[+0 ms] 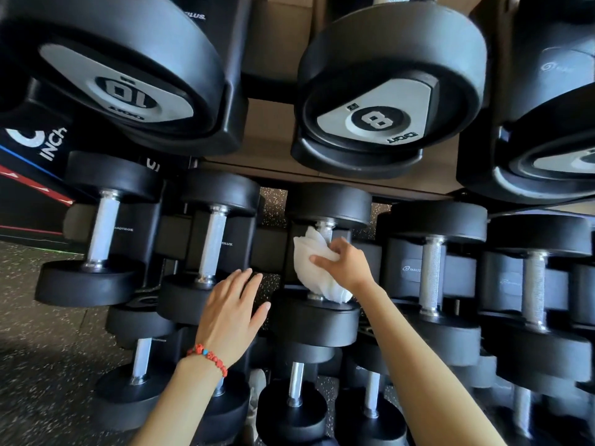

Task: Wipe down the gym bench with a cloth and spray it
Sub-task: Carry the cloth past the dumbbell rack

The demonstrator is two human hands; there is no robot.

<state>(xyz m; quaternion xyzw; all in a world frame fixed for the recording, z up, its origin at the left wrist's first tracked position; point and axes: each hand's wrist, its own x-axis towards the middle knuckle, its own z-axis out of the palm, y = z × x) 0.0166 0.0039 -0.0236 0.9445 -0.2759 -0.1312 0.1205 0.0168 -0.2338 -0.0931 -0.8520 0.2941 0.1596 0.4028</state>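
My right hand [344, 263] grips a white cloth [314, 268] wrapped around the metal handle of a black dumbbell [328, 204] on the middle tier of a rack. The cloth covers most of that handle. My left hand [233, 305] is open with fingers spread, resting flat against the head of the neighbouring dumbbell [183, 296] just left of the cloth. A red bead bracelet [207, 358] sits on my left wrist. No gym bench and no spray bottle are in view.
Big dumbbells marked 10 [122, 82] and 8 [383, 104] fill the upper tier. More dumbbells [431, 278] line the middle tier to both sides, and smaller ones [294, 410] sit on the lower tier. Speckled rubber floor [42, 365] lies at the left.
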